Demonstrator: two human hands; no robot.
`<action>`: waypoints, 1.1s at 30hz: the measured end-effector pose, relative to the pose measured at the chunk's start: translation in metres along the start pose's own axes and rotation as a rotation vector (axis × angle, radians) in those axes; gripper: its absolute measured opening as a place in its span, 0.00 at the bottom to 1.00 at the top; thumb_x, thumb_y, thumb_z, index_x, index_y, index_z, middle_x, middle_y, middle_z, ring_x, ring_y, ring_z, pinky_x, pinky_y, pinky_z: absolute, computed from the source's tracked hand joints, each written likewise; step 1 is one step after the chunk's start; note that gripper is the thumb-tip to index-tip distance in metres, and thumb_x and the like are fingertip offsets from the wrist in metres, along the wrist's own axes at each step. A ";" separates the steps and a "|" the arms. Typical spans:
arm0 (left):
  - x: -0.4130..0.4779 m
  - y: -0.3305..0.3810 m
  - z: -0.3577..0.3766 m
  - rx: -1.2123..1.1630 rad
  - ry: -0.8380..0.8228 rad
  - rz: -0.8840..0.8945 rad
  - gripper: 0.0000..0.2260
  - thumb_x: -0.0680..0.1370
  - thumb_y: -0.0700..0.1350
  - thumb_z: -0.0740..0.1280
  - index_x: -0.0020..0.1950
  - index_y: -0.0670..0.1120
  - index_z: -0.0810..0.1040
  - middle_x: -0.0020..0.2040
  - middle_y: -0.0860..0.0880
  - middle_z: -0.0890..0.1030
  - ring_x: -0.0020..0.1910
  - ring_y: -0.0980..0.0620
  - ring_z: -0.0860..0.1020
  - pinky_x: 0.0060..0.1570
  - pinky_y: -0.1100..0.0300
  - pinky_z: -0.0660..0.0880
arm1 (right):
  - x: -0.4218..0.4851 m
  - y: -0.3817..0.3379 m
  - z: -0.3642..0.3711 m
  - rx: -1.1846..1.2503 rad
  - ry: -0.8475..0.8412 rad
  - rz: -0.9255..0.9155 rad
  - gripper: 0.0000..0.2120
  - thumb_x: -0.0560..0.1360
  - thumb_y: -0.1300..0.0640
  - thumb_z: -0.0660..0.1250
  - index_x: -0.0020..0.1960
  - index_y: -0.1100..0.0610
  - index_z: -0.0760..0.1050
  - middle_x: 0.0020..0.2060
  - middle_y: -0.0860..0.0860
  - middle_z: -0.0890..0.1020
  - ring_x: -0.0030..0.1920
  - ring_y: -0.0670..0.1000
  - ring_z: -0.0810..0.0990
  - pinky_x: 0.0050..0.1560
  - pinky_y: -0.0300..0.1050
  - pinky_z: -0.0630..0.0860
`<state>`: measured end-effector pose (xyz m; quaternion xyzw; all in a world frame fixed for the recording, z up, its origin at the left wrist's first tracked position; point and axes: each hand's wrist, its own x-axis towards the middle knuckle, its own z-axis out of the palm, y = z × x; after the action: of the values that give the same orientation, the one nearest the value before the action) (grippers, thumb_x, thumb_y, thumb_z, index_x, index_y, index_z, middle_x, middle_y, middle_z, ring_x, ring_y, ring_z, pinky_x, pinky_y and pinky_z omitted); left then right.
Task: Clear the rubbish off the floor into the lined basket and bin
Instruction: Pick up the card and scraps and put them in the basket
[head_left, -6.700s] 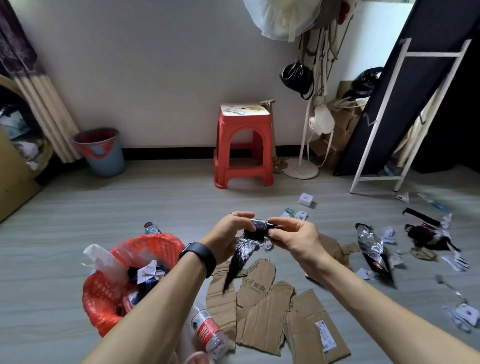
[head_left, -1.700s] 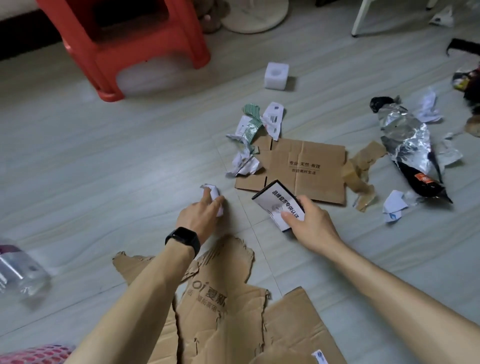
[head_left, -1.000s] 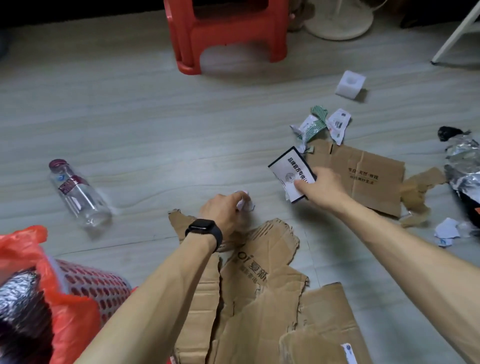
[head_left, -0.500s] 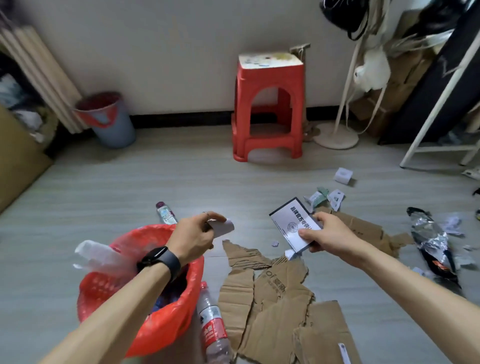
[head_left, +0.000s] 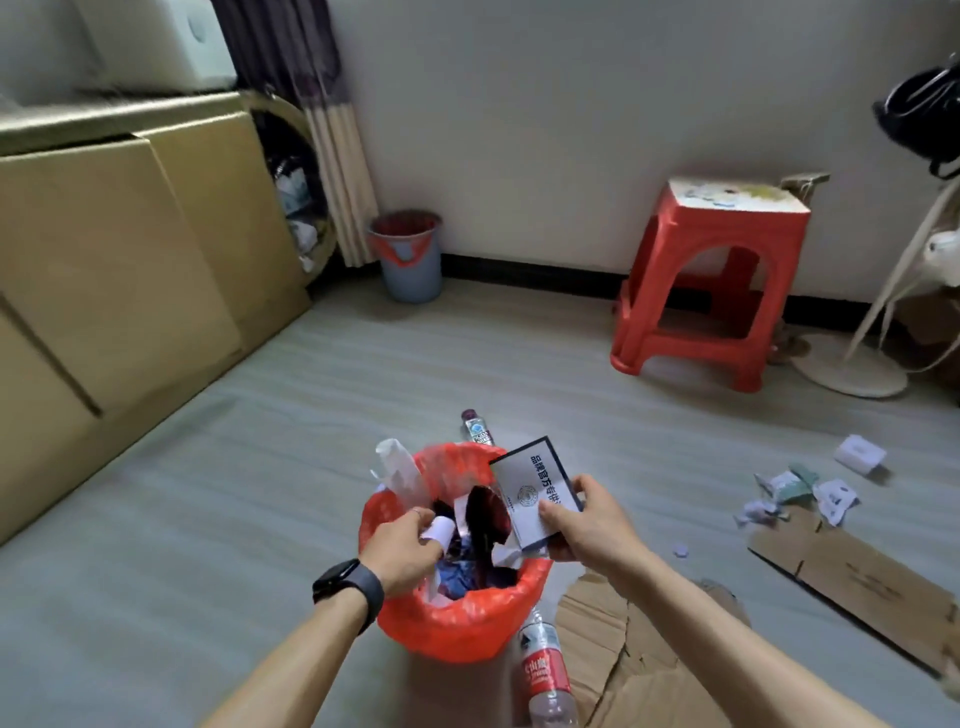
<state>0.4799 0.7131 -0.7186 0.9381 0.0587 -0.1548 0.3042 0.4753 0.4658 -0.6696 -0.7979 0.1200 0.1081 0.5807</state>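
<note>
Left hand (head_left: 402, 545): fingers curled round a small white paper scrap (head_left: 439, 530), held over the mouth of the lined basket (head_left: 452, 626), just inside its left rim. Black watch (head_left: 348, 584) on that wrist.

Right hand (head_left: 592, 525): pinches a white dark-edged card (head_left: 535, 488), thumb on the printed face, fingers underneath. Card is tilted, partly over the basket's right rim.

Basket: red liner, on the floor, centre of view, between the two forearms. Well filled: dark wrappers, paper, and a clear plastic piece (head_left: 397, 470) sticking up at the far-left side.

Round the basket:
- Red-label bottle (head_left: 543, 670) lies at the near-right wall. Touching or just beside, cannot tell.
- Second bottle (head_left: 475, 428) lies just behind the far rim, mostly hidden by it, on the line towards the bin.
- Torn cardboard (head_left: 623, 649) lies flat under the right forearm, just right of the basket.
- Flat cardboard sheet (head_left: 857, 582) lies further right, with crumpled paper scraps (head_left: 800, 493) at its far end and a white foam block (head_left: 860, 454) beyond those.

Bin (head_left: 408, 254): blue, red liner, stands against the far wall beside the curtain (head_left: 322, 104), well apart from both hands.

Red stool (head_left: 711, 280) stands at the wall to the right, with a fan-stand base (head_left: 852, 369) just beside it. Big cardboard boxes (head_left: 104, 260) run along the left side.
</note>
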 end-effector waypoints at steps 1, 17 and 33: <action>0.003 -0.007 0.005 0.011 -0.026 -0.025 0.23 0.78 0.50 0.63 0.72 0.48 0.70 0.67 0.48 0.77 0.65 0.47 0.75 0.64 0.57 0.71 | 0.006 0.002 0.014 -0.012 -0.028 0.024 0.06 0.76 0.55 0.68 0.51 0.54 0.73 0.47 0.57 0.83 0.41 0.55 0.86 0.40 0.56 0.84; -0.005 -0.059 0.043 0.337 0.164 -0.005 0.32 0.78 0.51 0.56 0.80 0.53 0.48 0.80 0.50 0.40 0.78 0.51 0.34 0.75 0.43 0.52 | 0.039 0.053 0.072 -0.751 -0.217 -0.278 0.24 0.79 0.52 0.62 0.74 0.47 0.65 0.71 0.50 0.72 0.69 0.54 0.73 0.67 0.51 0.73; 0.043 -0.011 0.062 0.653 -0.201 0.321 0.26 0.82 0.51 0.53 0.79 0.57 0.53 0.81 0.50 0.47 0.79 0.49 0.51 0.72 0.40 0.58 | 0.020 0.080 0.064 -0.912 0.041 -0.426 0.26 0.75 0.49 0.62 0.72 0.50 0.67 0.78 0.51 0.59 0.78 0.52 0.54 0.76 0.51 0.55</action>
<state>0.5026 0.6863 -0.7866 0.9631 -0.1717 -0.2070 0.0136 0.4666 0.5018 -0.7675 -0.9792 -0.0935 0.0127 0.1796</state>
